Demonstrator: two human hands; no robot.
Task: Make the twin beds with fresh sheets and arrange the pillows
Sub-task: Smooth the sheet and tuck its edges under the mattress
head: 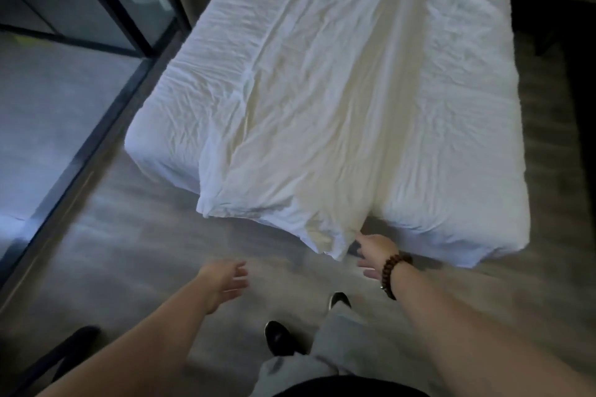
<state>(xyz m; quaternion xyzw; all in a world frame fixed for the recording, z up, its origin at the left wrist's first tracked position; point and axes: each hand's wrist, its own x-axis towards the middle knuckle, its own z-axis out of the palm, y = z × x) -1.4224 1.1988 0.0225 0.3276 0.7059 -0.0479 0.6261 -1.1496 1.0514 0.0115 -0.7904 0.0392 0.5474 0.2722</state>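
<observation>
While left hand and right hand reach, fingers spread and empty, the sheet droops off the bed mid-frame; likely soft, light, best pinched at its hanging corner.

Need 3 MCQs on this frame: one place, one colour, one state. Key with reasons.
1. Where does the folded sheet lie?
A) on the floor
B) along the bed, end hanging over its foot
C) on a chair

2. Colour of the bracelet at the right hand?
A) green
B) white
C) dark brown

3. State of the left hand?
A) open, holding nothing
B) gripping the sheet
C) clenched fist

Key: B, it runs up the bed and droops off the near end; C, dark brown beads show; A, fingers spread, nothing in them.
</observation>
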